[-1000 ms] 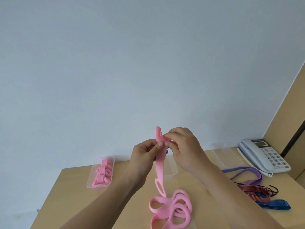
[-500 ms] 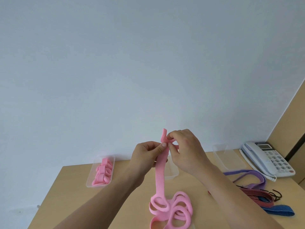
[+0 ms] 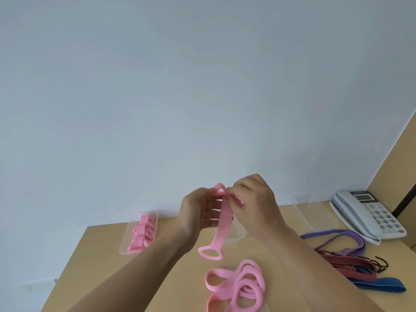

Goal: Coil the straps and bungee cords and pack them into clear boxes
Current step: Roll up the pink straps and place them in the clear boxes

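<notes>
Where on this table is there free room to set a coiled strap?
The table's left front, in front of the box of pink coils, is bare. The right is crowded: purple strap, red bungee cords, blue strap, phone. Loose pink straps fill the front middle.

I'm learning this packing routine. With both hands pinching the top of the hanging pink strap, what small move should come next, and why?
Probably roll the folded top down over the hanging length. The left hand and right hand pinch the pink strap where only one small fold shows; the rest hangs straight, uncoiled, its loop end above the table.
</notes>
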Action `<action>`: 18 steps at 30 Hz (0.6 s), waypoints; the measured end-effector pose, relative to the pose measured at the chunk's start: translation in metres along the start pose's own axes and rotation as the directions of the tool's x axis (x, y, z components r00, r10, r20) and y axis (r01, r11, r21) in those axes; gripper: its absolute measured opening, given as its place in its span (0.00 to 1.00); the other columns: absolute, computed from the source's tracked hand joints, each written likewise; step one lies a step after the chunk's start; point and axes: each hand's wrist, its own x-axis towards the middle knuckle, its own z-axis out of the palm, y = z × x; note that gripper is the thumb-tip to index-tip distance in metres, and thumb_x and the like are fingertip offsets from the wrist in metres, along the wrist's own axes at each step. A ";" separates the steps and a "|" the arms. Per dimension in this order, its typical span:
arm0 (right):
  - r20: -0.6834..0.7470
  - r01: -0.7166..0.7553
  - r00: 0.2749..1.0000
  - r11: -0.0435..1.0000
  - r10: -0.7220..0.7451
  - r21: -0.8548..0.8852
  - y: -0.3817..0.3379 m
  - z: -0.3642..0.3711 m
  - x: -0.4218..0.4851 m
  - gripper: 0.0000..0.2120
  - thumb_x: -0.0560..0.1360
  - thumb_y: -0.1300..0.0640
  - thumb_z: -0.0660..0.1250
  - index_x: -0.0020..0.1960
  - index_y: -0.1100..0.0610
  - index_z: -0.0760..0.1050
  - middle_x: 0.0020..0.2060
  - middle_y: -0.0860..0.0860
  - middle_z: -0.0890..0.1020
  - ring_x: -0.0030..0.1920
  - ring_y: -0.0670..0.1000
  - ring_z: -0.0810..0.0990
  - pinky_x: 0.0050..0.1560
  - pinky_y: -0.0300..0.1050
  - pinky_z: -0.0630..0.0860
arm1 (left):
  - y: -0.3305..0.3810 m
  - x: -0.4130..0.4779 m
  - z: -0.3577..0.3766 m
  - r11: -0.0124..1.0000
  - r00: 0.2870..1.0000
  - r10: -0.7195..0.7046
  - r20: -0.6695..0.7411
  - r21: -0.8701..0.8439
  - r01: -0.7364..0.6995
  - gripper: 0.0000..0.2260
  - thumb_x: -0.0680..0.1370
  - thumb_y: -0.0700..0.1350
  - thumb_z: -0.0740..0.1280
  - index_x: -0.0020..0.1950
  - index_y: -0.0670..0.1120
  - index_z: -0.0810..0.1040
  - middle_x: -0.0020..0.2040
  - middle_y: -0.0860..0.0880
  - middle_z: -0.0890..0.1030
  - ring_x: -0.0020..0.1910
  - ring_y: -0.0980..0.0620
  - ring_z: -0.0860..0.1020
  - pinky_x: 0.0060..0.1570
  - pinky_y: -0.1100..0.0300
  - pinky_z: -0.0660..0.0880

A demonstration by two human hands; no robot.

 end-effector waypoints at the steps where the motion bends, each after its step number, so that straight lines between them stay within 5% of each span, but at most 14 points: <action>1: -0.009 0.016 1.000 1.000 -0.016 -0.004 0.000 0.000 0.000 0.07 0.68 0.68 0.75 0.40 0.57 0.83 0.36 0.48 0.78 0.41 0.53 0.74 0.39 0.42 0.72 | 0.000 0.001 -0.001 1.000 1.000 -0.003 0.015 -0.003 0.003 0.21 0.82 0.50 0.58 0.58 0.37 0.84 0.50 0.38 0.85 0.45 0.40 0.82 0.52 0.47 0.76; 4: -0.019 0.073 0.997 0.997 -0.074 -0.022 0.000 0.000 -0.002 0.07 0.69 0.68 0.73 0.40 0.57 0.82 0.37 0.49 0.78 0.42 0.53 0.74 0.40 0.42 0.73 | 0.001 0.000 -0.002 1.000 0.998 0.004 0.058 0.019 -0.005 0.23 0.82 0.54 0.59 0.59 0.37 0.84 0.49 0.41 0.85 0.47 0.41 0.83 0.56 0.45 0.77; 10: 0.010 0.097 0.995 0.995 -0.097 -0.009 0.001 -0.002 -0.005 0.07 0.70 0.68 0.71 0.41 0.57 0.83 0.41 0.50 0.80 0.44 0.54 0.76 0.40 0.45 0.76 | 0.000 -0.003 -0.003 0.995 0.989 0.042 0.141 0.084 -0.054 0.10 0.80 0.41 0.64 0.45 0.43 0.84 0.49 0.42 0.84 0.48 0.44 0.83 0.54 0.49 0.80; 18: 0.147 -0.009 0.989 0.989 -0.014 0.150 -0.007 -0.012 -0.008 0.14 0.73 0.64 0.67 0.50 0.48 0.84 0.46 0.48 0.81 0.40 0.47 0.78 0.40 0.42 0.78 | -0.003 -0.003 -0.005 0.993 0.988 0.072 0.138 0.077 -0.084 0.16 0.73 0.33 0.61 0.54 0.39 0.85 0.47 0.43 0.86 0.47 0.46 0.83 0.55 0.49 0.79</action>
